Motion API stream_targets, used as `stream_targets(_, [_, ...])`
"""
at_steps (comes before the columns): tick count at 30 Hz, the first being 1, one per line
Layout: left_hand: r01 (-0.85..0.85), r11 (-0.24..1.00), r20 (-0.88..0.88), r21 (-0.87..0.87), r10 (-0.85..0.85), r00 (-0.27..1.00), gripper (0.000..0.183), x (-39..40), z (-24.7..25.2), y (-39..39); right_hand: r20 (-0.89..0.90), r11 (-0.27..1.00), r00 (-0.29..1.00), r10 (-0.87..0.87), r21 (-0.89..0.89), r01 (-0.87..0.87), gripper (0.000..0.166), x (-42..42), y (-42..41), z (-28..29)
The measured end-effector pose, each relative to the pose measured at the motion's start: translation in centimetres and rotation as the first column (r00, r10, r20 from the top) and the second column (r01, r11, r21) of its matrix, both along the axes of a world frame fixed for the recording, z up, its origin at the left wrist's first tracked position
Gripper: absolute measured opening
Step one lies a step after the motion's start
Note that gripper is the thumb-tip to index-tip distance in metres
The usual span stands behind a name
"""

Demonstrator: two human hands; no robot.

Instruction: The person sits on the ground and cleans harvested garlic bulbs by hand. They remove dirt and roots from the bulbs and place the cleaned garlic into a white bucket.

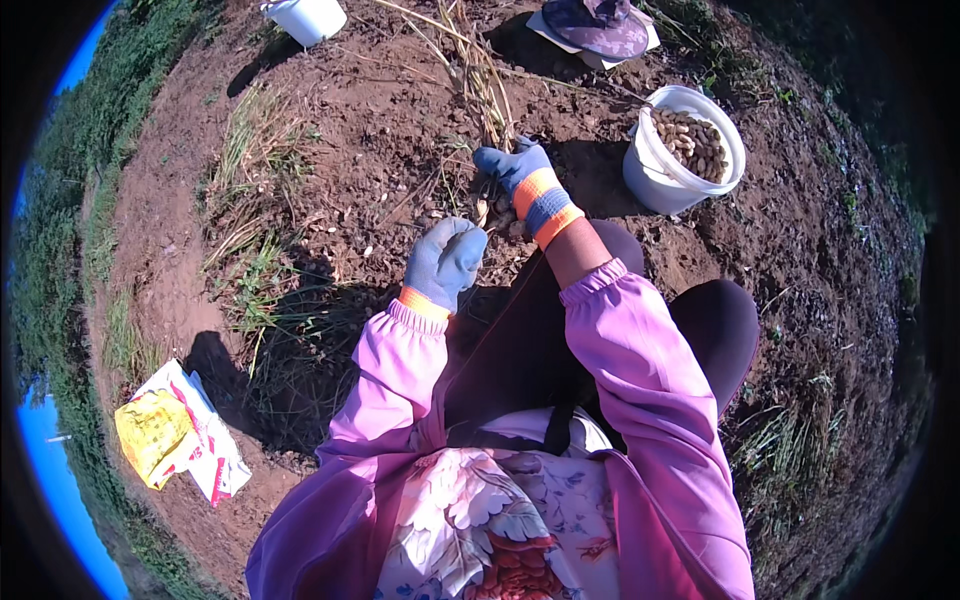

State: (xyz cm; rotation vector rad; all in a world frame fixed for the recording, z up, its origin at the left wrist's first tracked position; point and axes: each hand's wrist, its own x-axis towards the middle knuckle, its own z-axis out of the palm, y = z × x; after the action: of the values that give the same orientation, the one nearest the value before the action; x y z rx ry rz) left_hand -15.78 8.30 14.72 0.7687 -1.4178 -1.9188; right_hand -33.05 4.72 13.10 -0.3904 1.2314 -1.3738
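My right hand (521,169), in a grey-blue work glove with an orange-striped cuff, grips a bundle of dry plant stalks (484,97) near its lower end. The stalks stretch away from me over the soil. Below and to the left is my left hand (444,262), gloved alike, its fingers curled in. A pale peanut pod (481,212) shows just beyond the left fingertips; whether they pinch it is hidden. More pods and roots hang or lie in the shade between the hands, too tangled to separate.
A white plastic bucket (660,180) partly filled with peanuts stands right of my right hand. Another white bucket (307,21) is far left. A purple patterned sun hat (600,30) lies at the top. Pulled plants (259,150) and a yellow-and-white sack (161,431) lie left.
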Motion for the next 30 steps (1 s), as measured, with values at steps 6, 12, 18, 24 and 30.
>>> stream_targets(6, [0.107,0.992,0.247,0.072,-0.122,0.961,0.021,-0.3,2.9,-0.1,-0.112,0.995,0.989,0.092,-0.031,-0.096,0.038,-0.6,0.9,-0.5])
stream_targets(12, [0.032,0.996,0.266,0.087,-0.054,0.962,0.023,-0.5,2.2,0.8,-0.047,0.99,0.994,-0.096,-0.113,0.09,0.026,0.3,1.6,1.8])
stream_targets(18, [0.264,0.952,0.035,0.154,-0.272,0.962,0.021,-0.5,1.6,2.6,0.076,0.952,0.957,-0.28,-0.11,0.287,0.005,-0.9,-0.3,-1.7])
stream_targets(24, [-0.016,1.0,0.06,0.024,0.015,0.998,0.018,-0.2,1.4,1.6,0.148,0.91,0.93,-0.337,-0.203,0.362,0.009,-1.2,-0.3,-3.2])
stream_targets(30, [-0.168,0.927,0.206,-0.335,0.246,0.947,0.017,-0.5,2.4,-0.8,-0.012,0.941,0.948,-0.318,-0.127,0.314,0.009,-0.6,-0.3,-1.8])
